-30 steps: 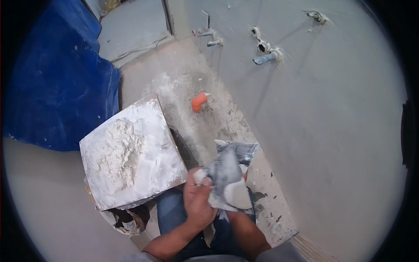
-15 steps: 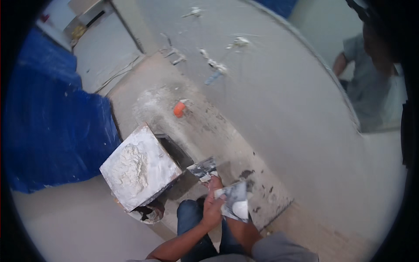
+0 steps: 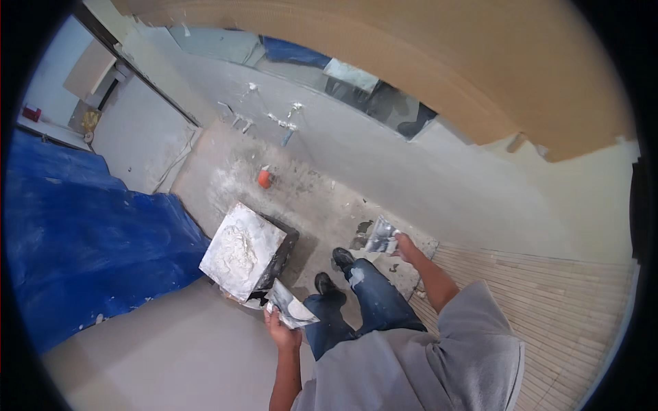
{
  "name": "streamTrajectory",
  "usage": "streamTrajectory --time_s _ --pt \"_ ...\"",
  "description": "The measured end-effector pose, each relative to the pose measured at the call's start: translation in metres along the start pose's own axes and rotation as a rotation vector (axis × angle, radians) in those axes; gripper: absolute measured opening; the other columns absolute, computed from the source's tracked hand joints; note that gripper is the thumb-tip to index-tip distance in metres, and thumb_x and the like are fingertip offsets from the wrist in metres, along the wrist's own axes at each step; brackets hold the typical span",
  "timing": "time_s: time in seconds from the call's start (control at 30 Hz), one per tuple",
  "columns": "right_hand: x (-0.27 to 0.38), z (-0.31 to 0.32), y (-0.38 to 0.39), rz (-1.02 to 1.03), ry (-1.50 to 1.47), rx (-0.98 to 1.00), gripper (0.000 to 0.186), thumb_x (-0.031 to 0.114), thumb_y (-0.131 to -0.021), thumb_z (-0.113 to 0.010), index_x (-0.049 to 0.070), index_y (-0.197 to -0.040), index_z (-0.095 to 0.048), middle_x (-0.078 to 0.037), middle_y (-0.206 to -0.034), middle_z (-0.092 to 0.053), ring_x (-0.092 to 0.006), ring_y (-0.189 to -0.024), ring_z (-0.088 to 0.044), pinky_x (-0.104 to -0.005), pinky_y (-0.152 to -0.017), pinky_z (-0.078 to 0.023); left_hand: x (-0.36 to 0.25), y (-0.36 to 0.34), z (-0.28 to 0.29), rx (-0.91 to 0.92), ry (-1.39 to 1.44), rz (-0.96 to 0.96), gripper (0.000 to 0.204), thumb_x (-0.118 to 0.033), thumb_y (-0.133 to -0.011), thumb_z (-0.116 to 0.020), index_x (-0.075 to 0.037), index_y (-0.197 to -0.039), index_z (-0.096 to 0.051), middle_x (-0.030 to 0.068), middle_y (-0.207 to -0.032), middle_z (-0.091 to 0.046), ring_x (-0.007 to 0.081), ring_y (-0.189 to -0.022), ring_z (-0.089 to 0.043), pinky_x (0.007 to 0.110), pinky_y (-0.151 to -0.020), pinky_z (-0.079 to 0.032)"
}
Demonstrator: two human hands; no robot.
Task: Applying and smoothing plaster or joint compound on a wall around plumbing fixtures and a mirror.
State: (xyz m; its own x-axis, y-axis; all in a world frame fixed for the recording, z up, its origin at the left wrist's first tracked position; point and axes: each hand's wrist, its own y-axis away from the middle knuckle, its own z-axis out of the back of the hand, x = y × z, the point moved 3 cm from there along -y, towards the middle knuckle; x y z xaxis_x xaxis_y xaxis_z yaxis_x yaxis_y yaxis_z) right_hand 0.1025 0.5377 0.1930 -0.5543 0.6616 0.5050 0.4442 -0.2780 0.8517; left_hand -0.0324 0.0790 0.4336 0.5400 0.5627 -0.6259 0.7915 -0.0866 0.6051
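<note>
My left hand (image 3: 282, 334) is closed around a wide putty knife (image 3: 293, 309), its blade smeared with white and grey paste. It is just in front of the near corner of a square board (image 3: 218, 262), which carries a heap of white paste (image 3: 237, 252). Off to the right, my right hand (image 3: 408, 247) grips a second putty knife (image 3: 382, 235), whose blade is also streaked with paste and points left over the floor. The fingers partly hide both handles. Some dark support under the board is mostly hidden.
A blue sheet (image 3: 96, 236) hangs at the left. Pipe stubs (image 3: 282, 125) stick out of the grey wall (image 3: 329, 151). An orange object (image 3: 264, 179) lies on the stained floor. Brown covering (image 3: 480, 75) spans the upper right, above a reflective panel (image 3: 356, 92). Ribbed flooring (image 3: 541, 301) lies at right.
My hands have moved apart from close together, the left toward the board and the right outward. Each keeps a putty knife. The view has shifted, showing more of the wall's top.
</note>
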Motion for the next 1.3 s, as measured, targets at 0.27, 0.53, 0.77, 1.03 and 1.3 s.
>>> streamTrajectory --time_s 0.27,0.53,0.77,1.03,1.3 --pt "-0.017 0.103 0.213 0.099 0.349 -0.627 0.029 0.018 -0.087 -0.062 -0.004 -0.105 -0.066 -0.018 -0.091 -0.066 -0.0345 -0.078 -0.068 -0.0539 -0.061 -0.060 -0.078 0.050 0.026 0.057 -0.051 -0.091 0.050 -0.024 -0.103 -0.048 -0.003 -0.148 -0.039 0.0159 -0.143 -0.051 0.0332 -0.130 -0.055 0.049 -0.107 -0.048" --pt "-0.238 0.257 0.249 0.098 1.227 -0.478 0.023 0.014 -0.085 -0.062 -0.005 -0.095 -0.069 -0.021 -0.079 -0.068 -0.0375 -0.079 -0.072 -0.0537 -0.059 -0.059 -0.130 0.052 0.040 0.031 0.042 -0.092 0.045 -0.023 -0.105 -0.041 -0.003 -0.145 -0.043 0.0164 -0.145 -0.052 0.0322 -0.133 -0.052 0.048 -0.112 -0.043" --pt "-0.190 0.149 0.296 -0.134 0.531 -0.675 0.026 0.013 -0.084 -0.063 -0.002 -0.102 -0.072 -0.023 -0.089 -0.072 -0.0391 -0.084 -0.073 -0.0527 -0.064 -0.058 -0.148 0.038 0.008 0.062 -0.009 -0.123 0.042 -0.025 -0.108 -0.042 -0.004 -0.144 -0.045 0.0149 -0.145 -0.053 0.0307 -0.133 -0.054 0.046 -0.110 -0.045" --pt "-0.045 0.100 0.267 0.219 0.748 -0.583 0.030 0.014 -0.077 -0.060 -0.002 -0.098 -0.073 -0.026 -0.088 -0.073 -0.0386 -0.085 -0.073 -0.0476 -0.078 -0.054 -0.162 0.012 -0.041 0.035 -0.016 -0.126 0.044 -0.019 -0.104 -0.046 -0.004 -0.145 -0.043 0.0141 -0.142 -0.054 0.0304 -0.129 -0.056 0.046 -0.110 -0.044" --pt "0.027 0.130 0.188 0.126 0.676 -0.454 0.037 0.008 -0.083 -0.058 0.004 -0.117 -0.071 -0.013 -0.089 -0.073 -0.0238 -0.070 -0.067 -0.0367 -0.058 -0.055 -0.165 -0.057 -0.081 -0.056 0.139 -0.254 0.041 -0.017 -0.104 -0.048 -0.005 -0.143 -0.047 0.0122 -0.137 -0.058 0.0278 -0.124 -0.060 0.044 -0.106 -0.047"
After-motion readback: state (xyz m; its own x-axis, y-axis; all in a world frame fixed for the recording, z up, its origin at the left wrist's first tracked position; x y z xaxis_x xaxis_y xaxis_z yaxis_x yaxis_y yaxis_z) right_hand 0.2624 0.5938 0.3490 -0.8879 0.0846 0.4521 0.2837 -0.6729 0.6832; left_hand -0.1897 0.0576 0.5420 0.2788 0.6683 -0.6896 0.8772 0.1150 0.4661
